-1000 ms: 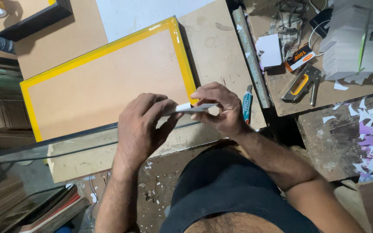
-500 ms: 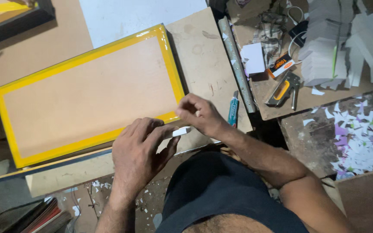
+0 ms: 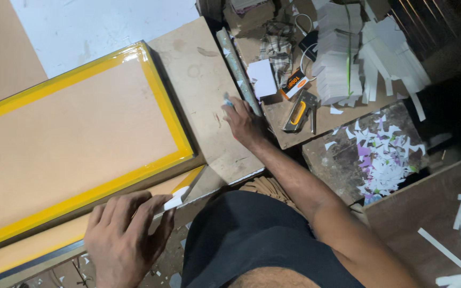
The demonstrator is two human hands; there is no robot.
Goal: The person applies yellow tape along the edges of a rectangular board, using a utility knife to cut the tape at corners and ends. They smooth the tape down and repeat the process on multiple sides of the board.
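Mostly glossy yellow frame (image 3: 172,120), flat brown backing (image 3: 70,138).

Dim workshop: a worn wooden bench (image 3: 209,80) above a paper-littered floor (image 3: 385,154).

Only 1 view: a head-worn camera looks steeply down from above the person's chest. The worktop (image 3: 204,96) fills the upper frame, close enough to show both forearms. The left hand (image 3: 126,237) sits near the bottom edge, the right hand (image 3: 244,122) mid-frame.
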